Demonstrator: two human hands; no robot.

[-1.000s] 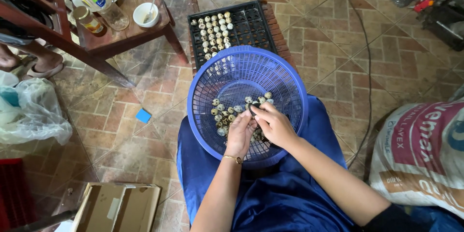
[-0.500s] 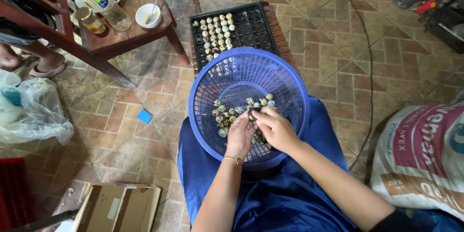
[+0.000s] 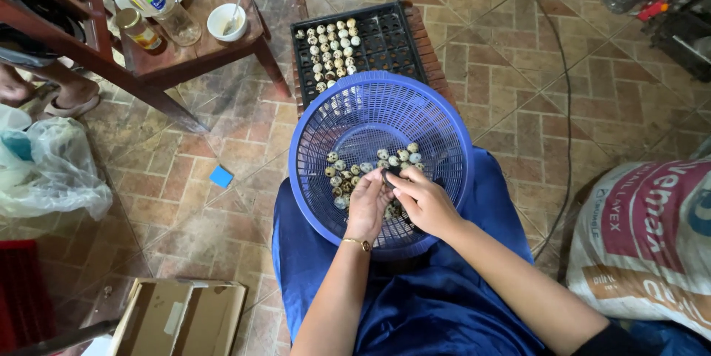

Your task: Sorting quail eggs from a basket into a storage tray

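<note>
A blue plastic basket (image 3: 348,115) rests on my lap, covered by blue cloth. A pile of small speckled eggs (image 3: 348,174) lies in its lower part. Both hands are inside the basket over the pile. My left hand (image 3: 368,202), a thin bracelet at the wrist, has its fingers curled down on the eggs. My right hand (image 3: 422,199) pinches something small and dark at its fingertips, right beside the left hand's fingers. A black egg tray (image 3: 392,41) lies on the floor beyond the basket, with speckled eggs filling its left columns.
A wooden table (image 3: 215,56) at the upper left carries a bottle, a jar and a small white bowl. A plastic bag (image 3: 44,171) sits at the left, a cardboard box (image 3: 181,319) at the bottom left, a printed sack (image 3: 644,230) at the right. A cable crosses the tiled floor.
Both hands stay in the basket with small finger movements among the eggs. The view has shifted slightly.
</note>
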